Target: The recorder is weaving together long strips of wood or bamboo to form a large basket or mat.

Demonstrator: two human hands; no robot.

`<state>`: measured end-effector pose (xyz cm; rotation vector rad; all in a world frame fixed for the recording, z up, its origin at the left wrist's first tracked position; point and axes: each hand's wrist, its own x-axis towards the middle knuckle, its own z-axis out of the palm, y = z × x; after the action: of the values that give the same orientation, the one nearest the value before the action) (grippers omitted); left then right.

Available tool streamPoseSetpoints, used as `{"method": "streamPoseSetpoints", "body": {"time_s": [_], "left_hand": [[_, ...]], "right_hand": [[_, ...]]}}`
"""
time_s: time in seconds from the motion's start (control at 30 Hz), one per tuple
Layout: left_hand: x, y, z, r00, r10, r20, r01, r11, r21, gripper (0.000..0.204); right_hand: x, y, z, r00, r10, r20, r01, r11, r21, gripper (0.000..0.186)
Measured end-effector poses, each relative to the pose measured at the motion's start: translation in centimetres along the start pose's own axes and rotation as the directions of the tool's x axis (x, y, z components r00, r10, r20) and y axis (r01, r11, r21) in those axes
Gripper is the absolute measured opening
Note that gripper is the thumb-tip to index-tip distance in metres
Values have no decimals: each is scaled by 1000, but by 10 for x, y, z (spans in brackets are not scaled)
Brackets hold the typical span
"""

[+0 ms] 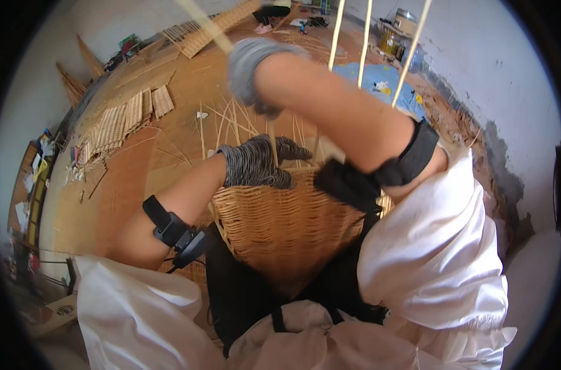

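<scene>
Between my knees stands a woven wicker basket point(286, 216), with upright stakes rising from its rim. My left hand point(259, 163), in a grey knitted glove, grips the rim at the far left, its thumb on the near side and its fingers reaching right past a stake. Raised above and beyond the rim, my right hand point(249, 77) wears a matching glove and is closed around a pale cane strip point(206, 24). That hand is smeared by motion, and its fingers are mostly hidden behind the glove's back. Part of the right rim is covered by my right forearm.
Tall pale stakes point(363, 43) stand up beyond my right forearm. Woven panels point(123, 120) lie on the floor at left, with loose cane strips about. A blue sheet point(379, 80) is spread at far right near the wall. Another person's legs point(271, 12) show at the back.
</scene>
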<state>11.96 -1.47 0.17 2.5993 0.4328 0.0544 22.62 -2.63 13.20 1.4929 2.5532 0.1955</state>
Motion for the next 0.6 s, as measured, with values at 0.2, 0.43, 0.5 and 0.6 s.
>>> {"method": "streamPoseSetpoints", "body": {"time_s": [0.2,0.43,0.5,0.6], "left_hand": [[-10,40,-28,976,-209,63,208,978,28,76],[14,25,-10,961,-262,88,276,891,-360,44],[20,37,-2,963,-266,47,264,889,-374,40],[24,65,-3,882,-466,73,435,743,-509,35]], "right_hand": [[-137,13,174,755,613,-232,494,-300,816,19],[-169,26,191,814,575,-79,461,-559,689,18],[-196,47,210,814,572,-105,484,-567,667,10],[-194,49,220,818,575,-34,517,-708,481,13]]}}
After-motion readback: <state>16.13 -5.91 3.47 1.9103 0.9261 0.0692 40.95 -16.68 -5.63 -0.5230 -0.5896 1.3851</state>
